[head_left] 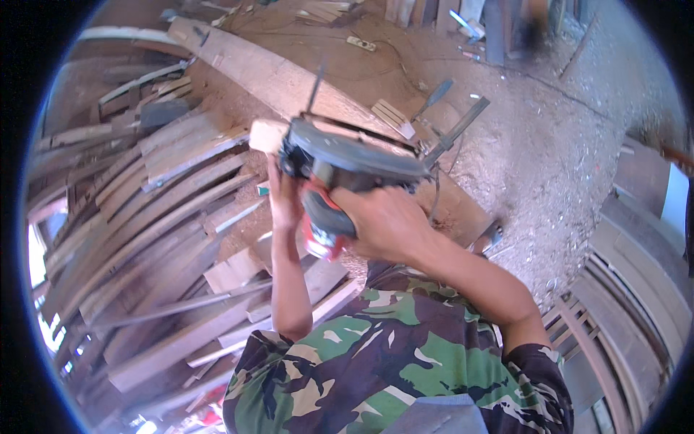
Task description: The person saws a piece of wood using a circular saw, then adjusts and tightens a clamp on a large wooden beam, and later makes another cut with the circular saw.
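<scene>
My right hand point(387, 220) is wrapped around the rear handle of a circular saw point(354, 155) with a dark guard and a red-and-black body. The saw is raised in front of me and slightly blurred. At its left side my left hand point(284, 199) reaches up, thumb against the lower end of a pale wooden block point(267, 136). The hand appears closed on this block; its other fingers are mostly hidden by the saw. Behind the saw, a long wide plank point(267, 72) runs diagonally.
Stacked boards point(166, 210) fill the left side, and more timber point(629, 253) stands at the right. Beyond the saw lie a small slatted wood piece point(392, 118) and a dark flat-bladed tool point(436, 94). Sawdust and shavings cover the floor point(535, 166).
</scene>
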`<state>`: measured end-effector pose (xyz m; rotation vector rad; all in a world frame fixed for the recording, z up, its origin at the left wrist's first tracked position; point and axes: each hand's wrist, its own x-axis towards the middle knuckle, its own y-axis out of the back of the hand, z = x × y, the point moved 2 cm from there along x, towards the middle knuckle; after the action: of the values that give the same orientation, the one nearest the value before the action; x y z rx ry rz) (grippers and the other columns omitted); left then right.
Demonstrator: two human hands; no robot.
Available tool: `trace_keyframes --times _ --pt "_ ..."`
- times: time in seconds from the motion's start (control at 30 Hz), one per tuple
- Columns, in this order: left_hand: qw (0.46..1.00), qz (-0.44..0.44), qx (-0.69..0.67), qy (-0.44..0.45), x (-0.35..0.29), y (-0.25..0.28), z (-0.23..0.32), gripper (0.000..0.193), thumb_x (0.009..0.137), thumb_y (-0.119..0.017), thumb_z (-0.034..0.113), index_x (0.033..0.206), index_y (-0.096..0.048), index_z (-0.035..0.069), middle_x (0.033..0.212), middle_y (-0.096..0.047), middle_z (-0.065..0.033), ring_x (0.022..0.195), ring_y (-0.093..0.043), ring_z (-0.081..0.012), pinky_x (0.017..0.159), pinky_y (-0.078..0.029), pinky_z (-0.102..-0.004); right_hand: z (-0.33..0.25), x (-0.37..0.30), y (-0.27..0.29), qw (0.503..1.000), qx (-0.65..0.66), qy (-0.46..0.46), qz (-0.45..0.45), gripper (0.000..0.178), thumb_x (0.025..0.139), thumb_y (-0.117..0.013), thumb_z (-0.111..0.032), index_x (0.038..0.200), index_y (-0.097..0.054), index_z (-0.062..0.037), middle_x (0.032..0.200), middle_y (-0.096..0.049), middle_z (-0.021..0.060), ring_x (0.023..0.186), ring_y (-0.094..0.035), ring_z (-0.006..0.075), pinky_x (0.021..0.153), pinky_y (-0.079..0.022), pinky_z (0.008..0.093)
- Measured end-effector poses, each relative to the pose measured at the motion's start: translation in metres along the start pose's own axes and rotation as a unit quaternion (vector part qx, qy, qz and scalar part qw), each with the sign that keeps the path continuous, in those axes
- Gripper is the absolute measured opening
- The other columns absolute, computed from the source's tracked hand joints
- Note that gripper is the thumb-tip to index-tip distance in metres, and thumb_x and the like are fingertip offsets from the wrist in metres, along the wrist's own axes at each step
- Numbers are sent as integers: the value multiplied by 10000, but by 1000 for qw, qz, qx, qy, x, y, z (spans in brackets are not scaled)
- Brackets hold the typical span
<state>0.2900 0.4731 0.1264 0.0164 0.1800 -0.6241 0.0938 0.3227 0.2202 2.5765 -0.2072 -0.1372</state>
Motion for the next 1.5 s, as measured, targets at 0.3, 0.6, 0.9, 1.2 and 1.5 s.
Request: trace_keyframes --times 0.3,0.6,0.9,1.2,1.5 --pt "991 83 99 39 -225 -113 -109 754 1116 -485 168 1684 -4 55 1000 -566 -19 801 -499 -104 728 -474 -264 50 -222 36 996 -43 63 -43 368 792 -737 -168 1135 -633 -82 835 -730 221 769 -717 437 705 -547 556" --pt "979 19 196 46 -282 -230 -102 782 1088 -478 180 1681 22 79 860 -589 -80 770 -571 -172 719 -514 -333 81 -346 88 999 -11 -39 0 304 858 -769 -177 1130 -690 -64 912 -725 257 872 -712 456 757 -557 507" --pt "975 -36 221 3 -285 -327 -120 821 1046 -500 182 1668 18 49 876 -635 -155 748 -613 -231 745 -520 -394 112 -425 132 995 -61 -46 71 402 830 -784 -170 1205 -664 -87 874 -734 223 817 -719 449 734 -568 514" --pt "984 -100 144 -22 -269 -380 -116 803 1067 -486 161 1675 29 61 869 -603 -103 781 -566 -213 755 -498 -366 120 -435 166 989 -78 -80 93 325 839 -807 -161 1127 -694 -59 900 -736 232 856 -728 449 747 -571 482" --pt "994 -91 -30 -55 -211 -436 -121 810 1066 -480 81 1679 50 87 904 -573 -63 815 -534 -175 759 -487 -334 136 -395 220 986 -102 -101 81 284 860 -796 -157 1100 -696 -43 883 -726 234 854 -727 449 743 -562 463"
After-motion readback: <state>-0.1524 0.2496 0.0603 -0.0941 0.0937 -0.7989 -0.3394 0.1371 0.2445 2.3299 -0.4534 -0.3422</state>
